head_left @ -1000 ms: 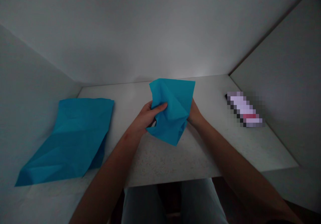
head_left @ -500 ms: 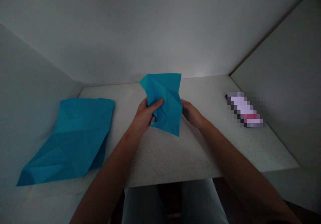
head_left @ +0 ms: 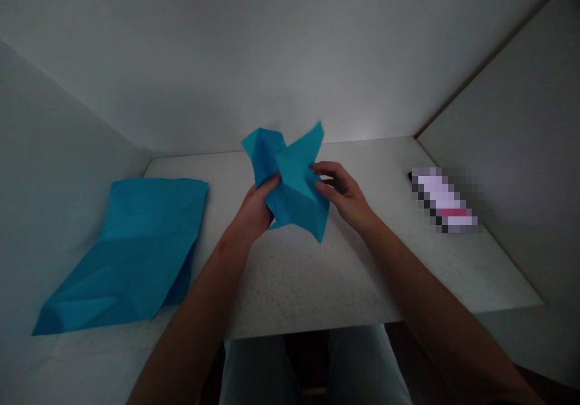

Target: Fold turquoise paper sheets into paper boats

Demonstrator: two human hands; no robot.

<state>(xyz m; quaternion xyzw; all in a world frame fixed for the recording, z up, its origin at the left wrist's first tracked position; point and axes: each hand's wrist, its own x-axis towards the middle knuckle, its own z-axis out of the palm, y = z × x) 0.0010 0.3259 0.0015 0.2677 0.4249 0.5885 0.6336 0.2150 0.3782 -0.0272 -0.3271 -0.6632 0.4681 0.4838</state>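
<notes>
A creased sheet of blue paper-like material is raised above the table, its corners sticking out. My left hand grips it on the left side, thumb across the front and the other fingers hidden behind. At the sheet's right edge is my right hand, with thumb and curled fingers parted and their tips against the material. To the left lies a larger folded piece of the same blue material, wrinkled and flat on the table.
The pale speckled table meets a wall at the back and side panels left and right. A phone, its screen pixelated, lies at the right by the side panel. My legs are below the front edge.
The blue sheet has been bent, with a fold now standing out in its middle. My right hand has come from behind its right edge to the front, and its fingers have parted.
</notes>
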